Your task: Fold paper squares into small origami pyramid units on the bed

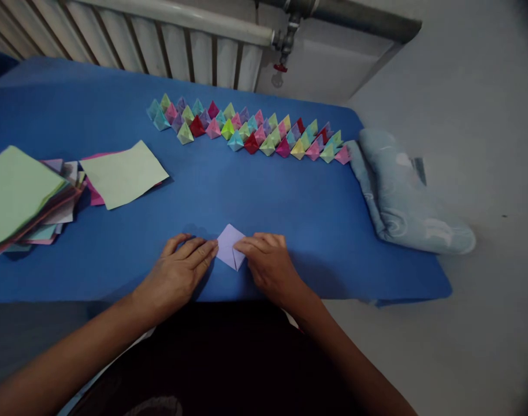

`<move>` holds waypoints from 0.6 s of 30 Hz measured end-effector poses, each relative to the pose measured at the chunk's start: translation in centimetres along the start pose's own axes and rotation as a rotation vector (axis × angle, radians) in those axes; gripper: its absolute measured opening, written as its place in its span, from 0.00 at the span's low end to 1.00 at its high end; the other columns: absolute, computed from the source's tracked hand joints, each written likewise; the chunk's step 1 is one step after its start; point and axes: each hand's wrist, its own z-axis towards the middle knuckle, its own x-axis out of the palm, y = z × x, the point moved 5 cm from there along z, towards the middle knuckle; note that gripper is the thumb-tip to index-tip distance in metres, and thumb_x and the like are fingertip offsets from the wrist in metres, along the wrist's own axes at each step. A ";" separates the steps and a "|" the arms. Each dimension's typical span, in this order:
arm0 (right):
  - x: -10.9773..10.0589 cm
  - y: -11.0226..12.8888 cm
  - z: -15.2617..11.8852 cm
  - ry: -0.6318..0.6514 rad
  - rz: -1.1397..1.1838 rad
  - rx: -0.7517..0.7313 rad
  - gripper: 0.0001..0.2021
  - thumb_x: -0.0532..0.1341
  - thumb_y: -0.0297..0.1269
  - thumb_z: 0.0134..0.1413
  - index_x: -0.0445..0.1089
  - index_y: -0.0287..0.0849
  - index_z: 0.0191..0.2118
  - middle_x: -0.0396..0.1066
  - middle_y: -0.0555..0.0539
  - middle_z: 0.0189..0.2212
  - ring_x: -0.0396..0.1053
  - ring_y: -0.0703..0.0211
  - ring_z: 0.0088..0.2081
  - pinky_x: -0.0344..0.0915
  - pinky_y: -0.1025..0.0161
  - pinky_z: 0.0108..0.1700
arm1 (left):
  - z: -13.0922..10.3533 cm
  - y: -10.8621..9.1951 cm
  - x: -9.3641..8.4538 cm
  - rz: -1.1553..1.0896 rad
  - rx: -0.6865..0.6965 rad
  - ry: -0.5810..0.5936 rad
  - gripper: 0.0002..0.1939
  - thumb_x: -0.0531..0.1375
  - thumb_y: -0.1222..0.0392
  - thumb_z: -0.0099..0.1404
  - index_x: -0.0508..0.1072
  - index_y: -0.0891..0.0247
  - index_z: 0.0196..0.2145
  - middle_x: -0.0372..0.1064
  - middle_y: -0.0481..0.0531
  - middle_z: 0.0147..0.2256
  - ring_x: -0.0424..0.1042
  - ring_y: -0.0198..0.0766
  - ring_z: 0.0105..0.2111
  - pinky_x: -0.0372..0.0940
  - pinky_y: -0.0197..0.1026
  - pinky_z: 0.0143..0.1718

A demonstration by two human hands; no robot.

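A small lilac square of folded paper (229, 241) lies corner-up on the blue table near its front edge. Fold lines meet around its middle, and a slit runs down toward the near corner. My left hand (179, 268) lies fairly flat on the table, its fingertips touching the paper's left corner. At the right corner, my right hand (268, 263) has its fingers closed on the edge of the paper, with the thumb mostly hidden.
Several rows of small folded paper pieces (251, 136) stand toward the back. To the left lie a stack of coloured sheets (19, 190) and a few loose sheets (124, 173). A folded blue-grey cloth (402, 190) rests at the right end. Behind the table (194, 190) is a radiator (177, 43).
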 end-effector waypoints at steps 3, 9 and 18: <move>-0.2 -0.1 0.0 -0.014 0.016 -0.007 0.13 0.52 0.28 0.62 0.69 0.46 0.48 0.74 0.48 0.48 0.64 0.51 0.48 0.53 0.52 0.50 | -0.6 0.2 -0.2 0.006 -0.024 0.017 0.22 0.46 0.70 0.70 0.65 0.63 0.59 0.71 0.57 0.53 0.70 0.48 0.49 0.57 0.54 0.52; -0.5 0.1 0.6 -0.014 0.026 -0.023 0.09 0.56 0.35 0.62 0.71 0.46 0.45 0.75 0.48 0.45 0.65 0.51 0.47 0.53 0.51 0.50 | 0.4 0.1 -1.6 0.021 -0.103 0.015 0.18 0.50 0.70 0.67 0.71 0.65 0.52 0.71 0.60 0.53 0.70 0.51 0.49 0.60 0.55 0.49; -0.5 -0.2 0.4 -0.017 0.052 -0.023 0.12 0.60 0.36 0.59 0.70 0.46 0.48 0.74 0.47 0.47 0.65 0.52 0.48 0.53 0.53 0.50 | 3.6 -0.2 -0.8 -0.120 0.004 0.001 0.12 0.56 0.65 0.66 0.73 0.69 0.47 0.76 0.60 0.43 0.73 0.46 0.42 0.62 0.51 0.49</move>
